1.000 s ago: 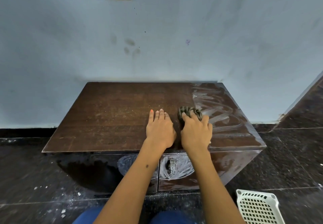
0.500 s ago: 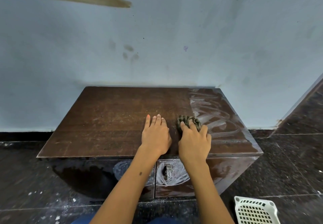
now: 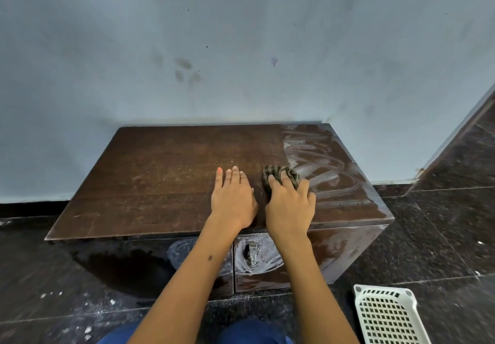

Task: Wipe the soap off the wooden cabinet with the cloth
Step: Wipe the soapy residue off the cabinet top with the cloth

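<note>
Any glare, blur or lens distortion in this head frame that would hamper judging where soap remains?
Head view: wide-angle bending curves the wall and floor lines; soap streaks on the cabinet top's right side catch pale sheen; hands and cloth are fairly sharp; the basket at the corner is slightly soft.

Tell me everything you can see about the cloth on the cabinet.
The cloth is a small dark rag with olive and black stripes, bunched into a wad. It lies on the cabinet top, right of centre, at the left edge of the soapy white streaks. The right hand grips it from the near side, fingers curled over it. The left hand does not touch it.
</note>
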